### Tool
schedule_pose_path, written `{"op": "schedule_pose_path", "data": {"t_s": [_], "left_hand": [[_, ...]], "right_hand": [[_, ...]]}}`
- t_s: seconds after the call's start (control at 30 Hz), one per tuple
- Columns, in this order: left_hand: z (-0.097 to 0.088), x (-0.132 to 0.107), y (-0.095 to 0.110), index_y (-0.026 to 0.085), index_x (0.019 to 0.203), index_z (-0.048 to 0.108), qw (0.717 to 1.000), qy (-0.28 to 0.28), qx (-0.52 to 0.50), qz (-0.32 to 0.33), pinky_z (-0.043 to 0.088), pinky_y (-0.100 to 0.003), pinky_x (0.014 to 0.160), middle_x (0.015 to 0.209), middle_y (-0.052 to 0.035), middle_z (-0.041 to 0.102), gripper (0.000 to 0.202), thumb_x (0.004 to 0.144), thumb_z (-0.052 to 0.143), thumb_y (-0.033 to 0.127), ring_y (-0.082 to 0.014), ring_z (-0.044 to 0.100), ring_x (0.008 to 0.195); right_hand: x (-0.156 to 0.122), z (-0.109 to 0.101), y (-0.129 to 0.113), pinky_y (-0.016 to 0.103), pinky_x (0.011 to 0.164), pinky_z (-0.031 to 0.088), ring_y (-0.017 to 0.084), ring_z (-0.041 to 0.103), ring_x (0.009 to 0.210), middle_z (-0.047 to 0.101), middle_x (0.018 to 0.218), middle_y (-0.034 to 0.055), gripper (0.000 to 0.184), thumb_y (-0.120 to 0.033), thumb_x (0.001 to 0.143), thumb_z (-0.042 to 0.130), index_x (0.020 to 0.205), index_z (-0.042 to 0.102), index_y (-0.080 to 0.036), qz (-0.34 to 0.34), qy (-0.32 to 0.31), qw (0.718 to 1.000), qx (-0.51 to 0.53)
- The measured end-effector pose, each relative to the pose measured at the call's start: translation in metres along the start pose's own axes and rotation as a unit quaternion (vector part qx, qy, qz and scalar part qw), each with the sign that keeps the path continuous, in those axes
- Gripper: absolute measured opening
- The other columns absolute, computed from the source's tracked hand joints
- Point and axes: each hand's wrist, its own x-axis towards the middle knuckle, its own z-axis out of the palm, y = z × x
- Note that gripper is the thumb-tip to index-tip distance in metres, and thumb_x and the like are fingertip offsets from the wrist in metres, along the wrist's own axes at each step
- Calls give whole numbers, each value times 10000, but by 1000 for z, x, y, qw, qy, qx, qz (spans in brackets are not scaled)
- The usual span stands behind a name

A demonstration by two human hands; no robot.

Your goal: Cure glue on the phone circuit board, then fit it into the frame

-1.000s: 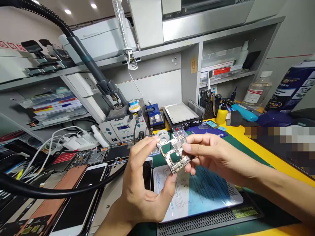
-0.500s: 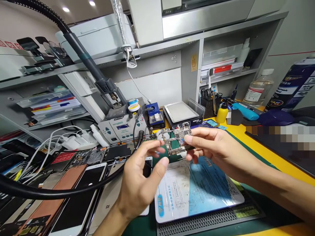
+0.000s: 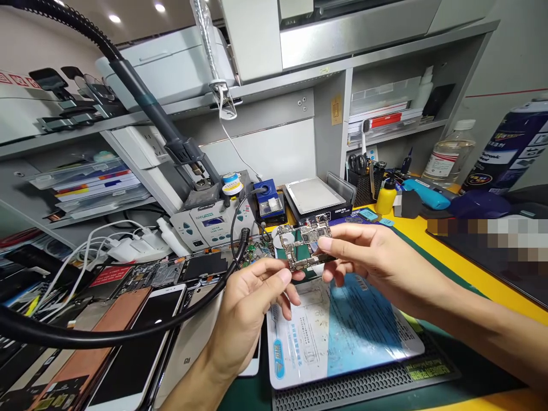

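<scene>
A phone logic board (image 3: 305,246) with silver shields and green patches is held up in front of me, tilted nearly flat. My right hand (image 3: 368,262) pinches its right end between thumb and fingers. My left hand (image 3: 248,319) sits just below the board's lower left edge, its fingers curled and apart. I cannot tell whether a fingertip touches the board. Beneath both hands lies a printed blue and white schematic mat (image 3: 338,337).
A black hot-air hose (image 3: 107,334) crosses the view at lower left, above several phones (image 3: 132,331) and phone parts. Behind the board stand a soldering station (image 3: 209,220), a preheater plate (image 3: 314,197), and bottles and tools on the yellow bench (image 3: 471,274).
My left hand has come away from the board and dropped lower left. The board now rests in my right hand alone, turned flatter than a second ago.
</scene>
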Motion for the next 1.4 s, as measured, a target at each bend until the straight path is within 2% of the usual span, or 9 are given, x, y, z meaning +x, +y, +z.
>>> {"op": "schedule_pose_path", "data": {"t_s": [0.1,0.4,0.53,0.87,1.03,1.17,1.27,1.33,1.4], "left_hand": [[-1,-1,-1,139,925,661,1000,9,-13,3,462,-235,558,748,-57,697,199,878,661,332,-134,586,632],[1,2,-3,152,873,665,999,29,-24,2,457,-226,546,673,-31,678,209,845,718,352,-120,569,587],[1,2,-3,160,888,662,999,41,-35,-2,459,-210,540,696,-26,672,199,859,711,350,-112,558,616],[1,2,-5,141,938,664,999,40,-31,7,473,-217,550,733,-44,676,228,886,688,362,-117,565,640],[0,2,-4,145,950,660,999,32,-40,13,489,-218,554,701,-33,659,212,886,685,346,-124,577,658],[2,-1,-3,144,975,679,998,11,-33,45,505,-242,541,793,-59,685,237,864,687,354,-129,592,638],[8,-5,-6,146,1004,697,997,-2,-3,83,506,-261,517,795,-65,693,253,879,653,361,-133,593,583],[10,-7,-10,169,1055,690,992,23,34,123,509,-246,540,795,-47,692,241,889,663,342,-128,604,600],[10,-8,-13,226,1144,663,978,74,66,182,548,-235,699,1008,-44,703,295,863,721,295,-136,657,794]], "right_hand": [[1,0,0,227,542,451,138,659,644,599,728,-19,233,-364,797,771,765,654,-165,-1,2,1000,-4],[2,0,0,244,551,461,150,652,650,572,715,-15,292,-407,777,783,755,627,-161,4,2,1000,0],[1,0,-1,229,543,448,135,645,640,593,730,-7,299,-423,814,743,775,604,-161,15,-17,1000,5],[2,-2,-1,241,556,462,135,627,636,662,728,20,328,-474,856,694,806,612,-161,14,-40,999,3],[2,-1,0,220,553,482,130,637,633,650,708,9,289,-423,870,704,808,611,-156,14,-43,999,26],[3,-3,0,176,529,483,107,657,618,678,761,26,184,-297,898,695,844,642,-130,67,-57,987,137],[7,-7,0,181,516,496,92,638,580,663,778,37,131,-197,950,570,911,652,-103,145,-89,963,211],[9,-10,0,184,517,496,74,598,537,607,720,13,156,-143,944,507,971,647,-79,201,-118,942,243],[10,-12,0,180,512,481,63,568,514,542,674,-16,173,-106,914,490,1003,631,-59,252,-143,917,275]]}}
